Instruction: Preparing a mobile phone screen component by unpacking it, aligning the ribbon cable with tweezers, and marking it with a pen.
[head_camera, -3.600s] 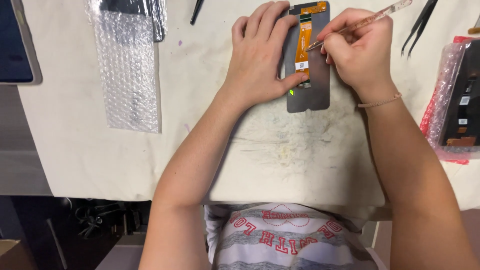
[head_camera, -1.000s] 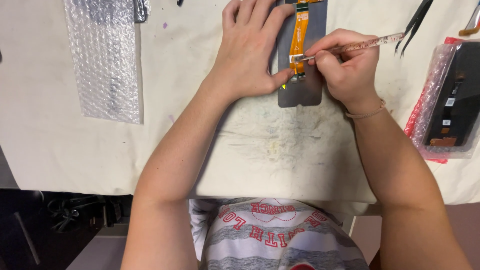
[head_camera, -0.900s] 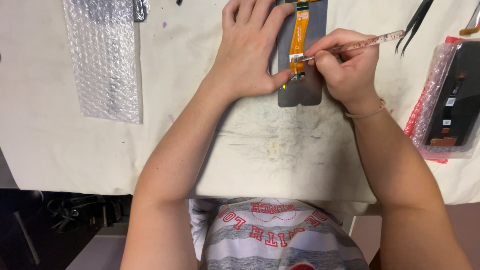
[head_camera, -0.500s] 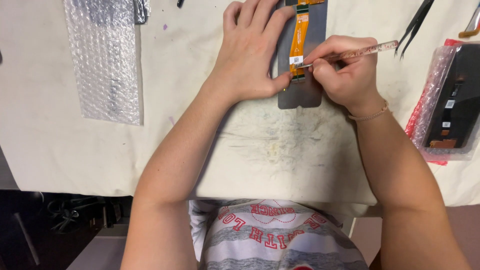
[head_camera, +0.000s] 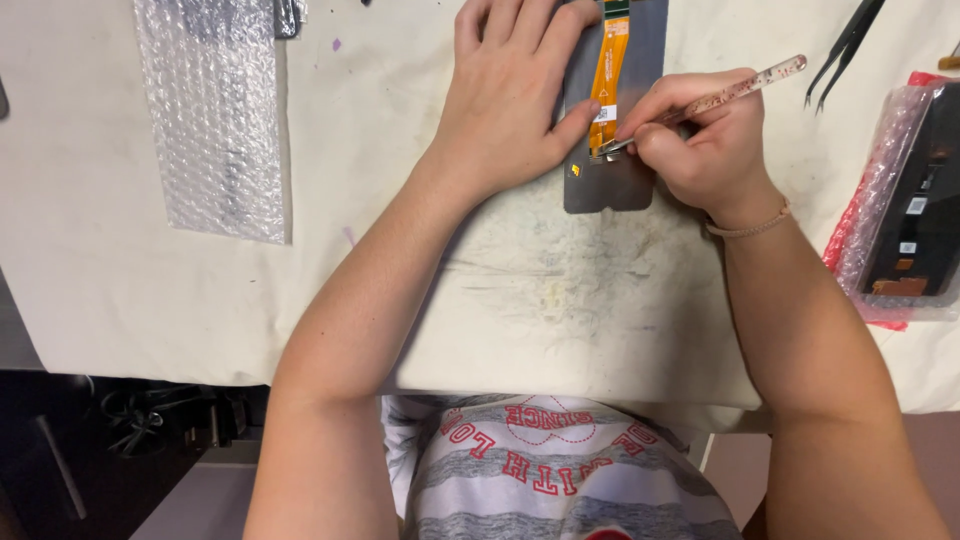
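Hands worked close together on the table: the left hand (head_camera: 510, 100) pinned a thin, fragile-looking phone panel (head_camera: 612, 170) flat, best held by its edges, while the right hand (head_camera: 700, 140) pinched a clear tool (head_camera: 735, 88) at its orange ribbon cable (head_camera: 610, 70).

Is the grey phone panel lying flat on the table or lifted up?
Flat. The grey panel rests on the table, pressed by the left hand.

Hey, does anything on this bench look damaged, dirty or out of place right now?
Only the work mat: its middle is scuffed and stained below the grey phone panel. The left hand holds the panel flat while the right hand works a clear-handled tool at the orange flex cable.
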